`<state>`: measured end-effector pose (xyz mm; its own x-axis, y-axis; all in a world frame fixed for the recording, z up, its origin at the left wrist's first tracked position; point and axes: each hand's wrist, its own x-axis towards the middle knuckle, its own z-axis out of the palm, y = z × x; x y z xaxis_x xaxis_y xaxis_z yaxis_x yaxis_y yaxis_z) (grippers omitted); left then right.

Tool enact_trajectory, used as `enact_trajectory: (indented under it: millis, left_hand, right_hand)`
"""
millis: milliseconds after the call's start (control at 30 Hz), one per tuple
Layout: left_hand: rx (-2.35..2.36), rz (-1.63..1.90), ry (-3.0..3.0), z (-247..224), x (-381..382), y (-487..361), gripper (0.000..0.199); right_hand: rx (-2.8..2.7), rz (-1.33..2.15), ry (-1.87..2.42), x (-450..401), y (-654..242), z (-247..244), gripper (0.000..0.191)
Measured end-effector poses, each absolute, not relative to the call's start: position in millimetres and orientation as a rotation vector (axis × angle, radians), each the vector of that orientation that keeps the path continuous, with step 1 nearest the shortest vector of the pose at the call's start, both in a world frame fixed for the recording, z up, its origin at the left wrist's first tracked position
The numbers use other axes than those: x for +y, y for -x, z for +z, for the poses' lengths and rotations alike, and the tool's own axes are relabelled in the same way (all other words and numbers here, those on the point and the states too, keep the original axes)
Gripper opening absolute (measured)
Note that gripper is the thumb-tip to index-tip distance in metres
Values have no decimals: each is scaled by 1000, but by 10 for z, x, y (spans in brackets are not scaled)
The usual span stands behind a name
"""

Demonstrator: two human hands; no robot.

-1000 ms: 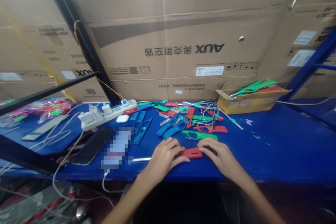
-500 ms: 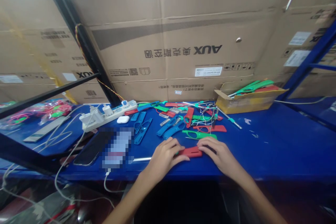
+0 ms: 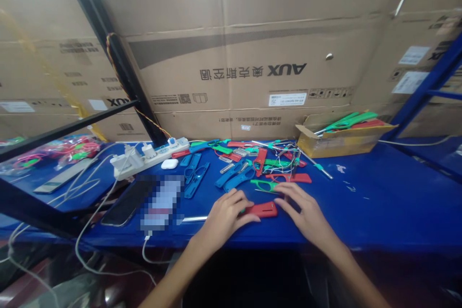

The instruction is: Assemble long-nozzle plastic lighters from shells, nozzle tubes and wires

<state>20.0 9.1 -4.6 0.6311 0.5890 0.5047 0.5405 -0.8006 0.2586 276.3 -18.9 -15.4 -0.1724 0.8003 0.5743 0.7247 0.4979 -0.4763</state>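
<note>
A red stick lighter [image 3: 265, 209] lies on the blue tabletop, its metal tube [image 3: 195, 219] reaching out to the left past my hand. My left hand [image 3: 228, 211] is closed around the lighter's left part and hides where handle and tube meet. Just off the handle's right end is my right hand [image 3: 301, 207], fingers apart and holding nothing. Its fingertips overlap the end of a green handle shell [image 3: 263, 184] behind. Blue handle shells [image 3: 236, 176] and small clear fuel tanks [image 3: 227, 168] lie farther back among loose wires and tubes.
A cardboard box [image 3: 342, 144] of green and red lighters stands at the back right. To the left are a white power strip [image 3: 126, 169], an earbud case [image 3: 169, 164], a dark phone [image 3: 124, 204] and a charging phone [image 3: 162, 202]. Large cartons [image 3: 245, 43] wall off the back.
My right hand has come off the lighter's right end and shifted slightly up and right, its fingers opening. My left hand stays on the lighter.
</note>
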Motion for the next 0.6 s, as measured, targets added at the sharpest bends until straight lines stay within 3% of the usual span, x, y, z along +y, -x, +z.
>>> enact_trajectory:
  millis: [133, 267, 400, 600]
  left_hand:
    - [960, 909, -2764, -53, 94, -198, 33]
    - [956, 917, -2769, -58, 103, -203, 32]
    - [957, 927, -2771, -73, 110, -202, 33]
    - [950, 897, -2773, -56, 86, -200, 31]
  right_hand:
    - [-1844, -248, 1507, -136, -2821, -249, 29]
    - [-1896, -321, 1632, -116, -2832, -288, 35]
    - [-1864, -226, 1578, -126, -2824, -268, 38]
    - [-1597, 124, 1426, -174, -2806, -139, 25]
